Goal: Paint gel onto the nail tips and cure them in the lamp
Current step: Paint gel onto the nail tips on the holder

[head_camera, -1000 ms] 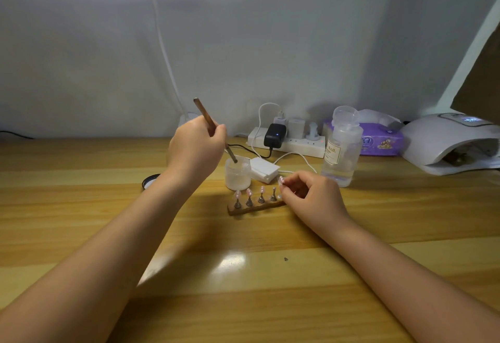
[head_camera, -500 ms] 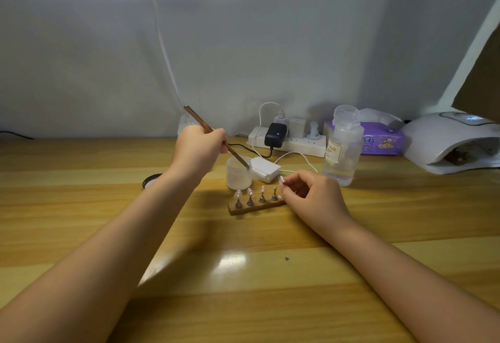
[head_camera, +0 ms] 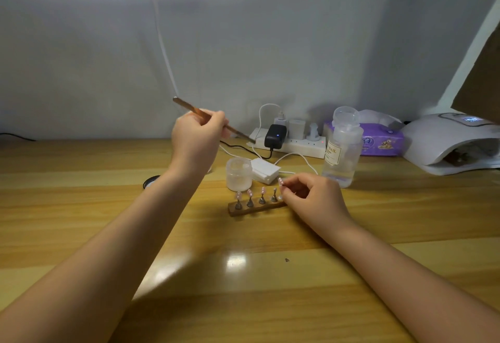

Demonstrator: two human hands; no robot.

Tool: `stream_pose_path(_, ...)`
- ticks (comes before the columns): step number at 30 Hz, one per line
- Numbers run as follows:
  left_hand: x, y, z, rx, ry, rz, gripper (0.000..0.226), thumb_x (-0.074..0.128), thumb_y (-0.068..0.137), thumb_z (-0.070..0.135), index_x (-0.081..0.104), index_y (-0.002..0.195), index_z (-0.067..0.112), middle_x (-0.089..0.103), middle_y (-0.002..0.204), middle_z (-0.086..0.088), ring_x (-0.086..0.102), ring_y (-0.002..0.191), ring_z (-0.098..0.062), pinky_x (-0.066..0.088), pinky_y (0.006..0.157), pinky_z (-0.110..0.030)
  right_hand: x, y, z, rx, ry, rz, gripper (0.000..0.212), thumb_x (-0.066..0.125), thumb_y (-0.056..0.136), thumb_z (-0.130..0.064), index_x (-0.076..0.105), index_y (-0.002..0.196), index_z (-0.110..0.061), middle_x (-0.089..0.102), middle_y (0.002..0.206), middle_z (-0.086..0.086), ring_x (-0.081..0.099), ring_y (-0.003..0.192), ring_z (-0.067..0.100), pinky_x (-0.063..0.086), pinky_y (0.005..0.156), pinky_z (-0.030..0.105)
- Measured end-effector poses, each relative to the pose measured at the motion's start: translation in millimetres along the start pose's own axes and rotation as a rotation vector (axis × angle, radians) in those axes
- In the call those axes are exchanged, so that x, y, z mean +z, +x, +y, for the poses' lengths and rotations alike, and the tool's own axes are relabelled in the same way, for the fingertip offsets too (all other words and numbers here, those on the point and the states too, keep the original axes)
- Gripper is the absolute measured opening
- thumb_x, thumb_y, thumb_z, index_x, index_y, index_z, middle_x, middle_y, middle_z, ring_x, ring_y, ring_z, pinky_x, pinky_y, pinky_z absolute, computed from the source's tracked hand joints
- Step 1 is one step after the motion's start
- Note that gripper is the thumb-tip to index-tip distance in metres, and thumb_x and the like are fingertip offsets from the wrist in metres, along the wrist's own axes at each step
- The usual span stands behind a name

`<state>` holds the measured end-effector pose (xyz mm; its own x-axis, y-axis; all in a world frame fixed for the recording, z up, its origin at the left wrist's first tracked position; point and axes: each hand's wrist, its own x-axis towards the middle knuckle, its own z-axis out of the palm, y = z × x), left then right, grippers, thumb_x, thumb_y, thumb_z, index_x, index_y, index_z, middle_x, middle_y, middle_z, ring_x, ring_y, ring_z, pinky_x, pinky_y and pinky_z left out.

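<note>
My left grip (head_camera: pixel 197 137) is clenching round a slim brown brush (head_camera: pixel 213 121), which is slanting with its tip hanging above and just beyond the small frosted jar (head_camera: pixel 239 174). My right grip (head_camera: pixel 311 196) is pinching one pink nail tip (head_camera: pixel 280 181) on its little stand, lifted at the right end of the wooden holder (head_camera: pixel 254 208).

Beyond my right grip a white adapter block (head_camera: pixel 266 171) is sitting against the jar, and a clear round bottle (head_camera: pixel 342 150) with a pale label is standing just past my knuckles. Farther back a white power strip (head_camera: pixel 295 145) is carrying a black plug, with cords trailing toward the jar. A purple tissue pack (head_camera: pixel 378 142) is lying right of it, and the glossy white curing lamp (head_camera: pixel 454 148) is standing well off to my right, its mouth facing me. A dark round lid (head_camera: pixel 150 181) is peeking out beside my left wrist.

The holder is a narrow dark strip lying on the smooth, shiny wooden table (head_camera: pixel 81 207). Four metal pegs are standing along it left of my grip; three are clearly carrying pink tips, and the fourth is too small to judge.
</note>
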<state>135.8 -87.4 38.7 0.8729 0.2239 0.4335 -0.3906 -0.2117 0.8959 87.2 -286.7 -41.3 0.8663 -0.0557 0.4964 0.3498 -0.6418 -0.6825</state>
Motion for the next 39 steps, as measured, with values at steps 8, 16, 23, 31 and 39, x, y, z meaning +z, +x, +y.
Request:
stream_pose_path(8, -1, -20, 41, 0.208, -0.203, -0.075, 0.011, 0.068, 0.09, 0.012, 0.07, 0.081, 0.017, 0.072, 0.065, 0.006, 0.067, 0.061, -0.005, 0.048, 0.055, -0.014, -1, -1, 0, -0.006, 0.011, -0.003, 0.006, 0.07, 0.083, -0.014, 0.072, 0.083, -0.02, 0.066, 0.069, -0.011, 0.061, 0.071, 0.001, 0.05, 0.063, 0.015)
stream_pose_path(16, -2, -30, 29, 0.133, -0.269, -0.127, 0.014, 0.053, 0.097, 0.007, 0.066, 0.092, 0.005, 0.071, 0.072, -0.008, 0.068, 0.065, -0.018, 0.056, 0.061, -0.026, 0, 1, 1, 0.017, -0.004, 0.009, 0.004, 0.068, 0.085, -0.016, 0.071, 0.083, -0.016, 0.065, 0.069, -0.009, 0.058, 0.072, 0.002, 0.045, 0.06, 0.014)
stream_pose_path(23, -20, -64, -13, 0.259, -0.069, -0.307, 0.011, 0.061, 0.093, 0.011, 0.07, 0.099, 0.011, 0.073, 0.085, -0.001, 0.069, 0.08, -0.015, 0.056, 0.073, -0.027, 0, 0, -1, 0.01, 0.06, -0.03, 0.003, 0.069, 0.085, -0.017, 0.07, 0.084, -0.02, 0.067, 0.07, -0.008, 0.06, 0.068, 0.003, 0.048, 0.06, 0.015)
stream_pose_path(31, -18, -90, -29, 0.564, 0.064, -0.359, 0.012, 0.063, 0.088, 0.005, 0.067, 0.099, 0.005, 0.069, 0.087, -0.003, 0.067, 0.079, -0.013, 0.056, 0.07, -0.033, -1, -3, -2, -0.013, 0.107, -0.04, 0.011, 0.072, 0.081, -0.012, 0.072, 0.084, -0.022, 0.07, 0.072, -0.007, 0.065, 0.069, 0.007, 0.055, 0.067, 0.022)
stream_pose_path(39, -20, -95, -33, 0.571, 0.097, -0.374, 0.013, 0.063, 0.088, 0.007, 0.069, 0.099, 0.004, 0.071, 0.089, 0.0, 0.069, 0.082, -0.012, 0.057, 0.071, -0.034, -2, -3, -4, -0.034, 0.098, -0.04, 0.019, 0.072, 0.081, -0.009, 0.07, 0.082, -0.027, 0.068, 0.071, -0.012, 0.062, 0.067, -0.001, 0.047, 0.062, 0.009)
